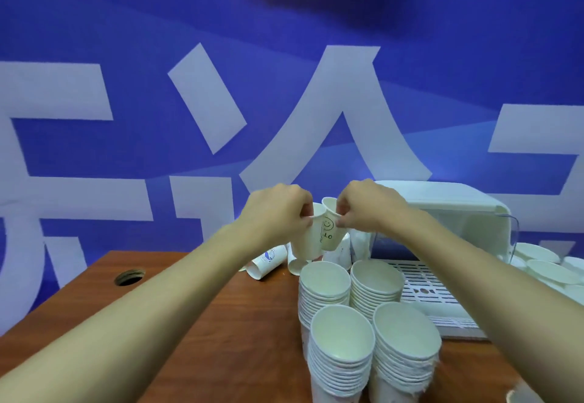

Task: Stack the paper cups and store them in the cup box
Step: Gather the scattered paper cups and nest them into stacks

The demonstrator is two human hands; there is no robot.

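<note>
So the smiley cup (330, 229) is hanging in the air over the back of the table (205, 323), just left of the box (458, 210). The right hand (369, 210) is pinching it at the rim with thumb and fingertips. The left hand (278, 210) is gripping a plain cup (308, 243) near its top, right beside it. The two walls are touching and both mouths are facing up.

My guess is the smiley cup is going into the plain one, but I honestly can't tell if it's nesting or just lining up. Grabbing them up by the rims makes sense, since it's leaving the bodies free to slide together.

Closer in, four stacks (341, 349) are standing upright, bunched tight against each other and just left of the box's slotted tray (423, 289). They're probably being parked there so they can go in without a long reach.

A few loose cups (267, 260) are lying on their sides behind the hands, one of them showing a blue logo. More cups (537, 260) are sitting past the box on the right, so I'd say there's plenty of stacking left before anything's going in the box.

A big blue banner (158, 55) is filling the background.
</note>
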